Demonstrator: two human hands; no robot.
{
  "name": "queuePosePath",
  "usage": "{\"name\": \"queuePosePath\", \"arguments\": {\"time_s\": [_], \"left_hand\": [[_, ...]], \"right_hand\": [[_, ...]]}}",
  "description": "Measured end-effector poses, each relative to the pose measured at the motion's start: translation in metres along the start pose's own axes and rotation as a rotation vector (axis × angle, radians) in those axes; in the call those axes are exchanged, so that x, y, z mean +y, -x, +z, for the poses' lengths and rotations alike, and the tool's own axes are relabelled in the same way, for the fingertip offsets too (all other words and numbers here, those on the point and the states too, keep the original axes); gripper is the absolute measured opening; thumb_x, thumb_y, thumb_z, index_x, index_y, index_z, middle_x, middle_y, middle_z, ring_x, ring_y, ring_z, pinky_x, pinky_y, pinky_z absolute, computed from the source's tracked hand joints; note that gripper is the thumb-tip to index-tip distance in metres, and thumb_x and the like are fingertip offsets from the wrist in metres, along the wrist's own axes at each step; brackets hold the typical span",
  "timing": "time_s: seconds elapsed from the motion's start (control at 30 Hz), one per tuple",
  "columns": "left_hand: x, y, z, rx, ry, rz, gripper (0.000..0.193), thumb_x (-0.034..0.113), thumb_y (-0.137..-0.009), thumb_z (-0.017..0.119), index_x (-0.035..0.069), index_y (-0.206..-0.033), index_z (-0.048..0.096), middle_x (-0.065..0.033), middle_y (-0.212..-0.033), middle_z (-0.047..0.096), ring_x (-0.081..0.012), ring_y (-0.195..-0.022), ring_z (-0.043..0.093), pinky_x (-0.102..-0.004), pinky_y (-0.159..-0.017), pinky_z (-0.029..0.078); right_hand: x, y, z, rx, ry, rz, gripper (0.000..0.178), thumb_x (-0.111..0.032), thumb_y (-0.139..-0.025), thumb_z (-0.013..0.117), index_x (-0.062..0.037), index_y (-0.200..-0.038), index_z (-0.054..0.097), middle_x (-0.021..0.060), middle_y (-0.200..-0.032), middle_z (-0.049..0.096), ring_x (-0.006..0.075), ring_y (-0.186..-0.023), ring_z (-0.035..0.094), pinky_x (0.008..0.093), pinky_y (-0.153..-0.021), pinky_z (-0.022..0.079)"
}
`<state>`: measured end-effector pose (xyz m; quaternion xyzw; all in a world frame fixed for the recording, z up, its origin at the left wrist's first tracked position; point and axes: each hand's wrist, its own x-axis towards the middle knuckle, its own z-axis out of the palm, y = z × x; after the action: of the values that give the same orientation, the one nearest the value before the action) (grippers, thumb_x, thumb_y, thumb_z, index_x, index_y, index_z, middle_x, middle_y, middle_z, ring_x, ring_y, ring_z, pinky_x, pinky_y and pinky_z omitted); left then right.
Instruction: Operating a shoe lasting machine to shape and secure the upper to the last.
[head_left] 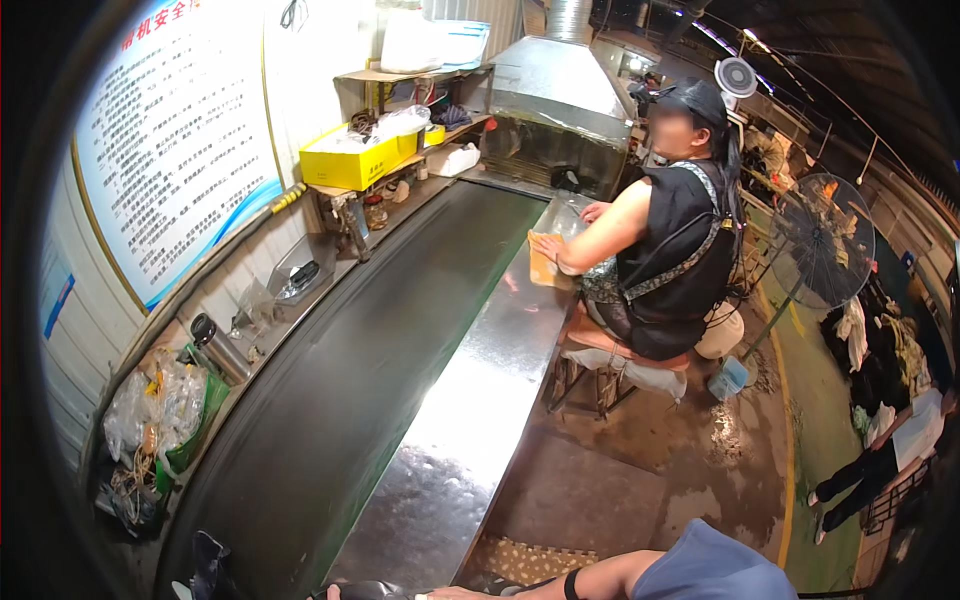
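My right forearm comes in along the bottom edge from a blue-grey sleeve (705, 565), with a dark band around it. Only a sliver of my right hand (455, 594) shows, at the near end of the shiny metal ledge (450, 420). Its fingers are cut off by the frame. Beside it lies something black and glossy (372, 590), kind unclear, with a small patch of skin colour at its left that I cannot assign. My left hand cannot be made out. On the dark conveyor belt (350, 370), at lower left, lies a dark crumpled piece (208, 558).
A seated co-worker (680, 240) at the ledge's far end touches a yellowish piece (545, 262). Left of the belt stand a steel flask (220, 347), a bag of plastic scraps (165, 410) and a shelf with a yellow box (350, 165). A metal hood (555, 75) spans the far end.
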<state>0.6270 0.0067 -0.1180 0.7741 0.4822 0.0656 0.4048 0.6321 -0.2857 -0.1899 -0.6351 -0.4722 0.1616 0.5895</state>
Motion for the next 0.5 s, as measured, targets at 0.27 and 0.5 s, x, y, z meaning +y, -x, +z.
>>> {"name": "queuePosePath", "arguments": {"time_s": [0.27,0.5], "left_hand": [[0.004,0.006,-0.003,0.024,-0.064,-0.058,0.085,0.042,-0.078,0.080,-0.012,-0.136,0.049,-0.0299,-0.136,0.055,-0.0391,-0.124,0.055,-0.0420,-0.106,0.043],[0.011,0.005,-0.007,-0.012,-0.126,-0.096,0.087,0.042,-0.080,0.078,-0.012,-0.139,0.045,-0.0305,-0.139,0.052,-0.0403,-0.126,0.054,-0.0420,-0.107,0.041]], "right_hand": [[-0.019,-0.007,-0.011,-0.013,-0.033,-0.001,0.110,-0.048,-0.073,0.084,-0.0044,-0.155,0.026,0.0232,-0.148,0.038,0.0417,-0.136,0.036,0.0521,-0.113,0.029],[-0.011,-0.006,-0.009,-0.046,0.002,0.023,0.105,-0.054,-0.079,0.077,-0.0017,-0.155,0.026,0.0239,-0.151,0.036,0.0415,-0.139,0.031,0.0517,-0.114,0.027]]}}
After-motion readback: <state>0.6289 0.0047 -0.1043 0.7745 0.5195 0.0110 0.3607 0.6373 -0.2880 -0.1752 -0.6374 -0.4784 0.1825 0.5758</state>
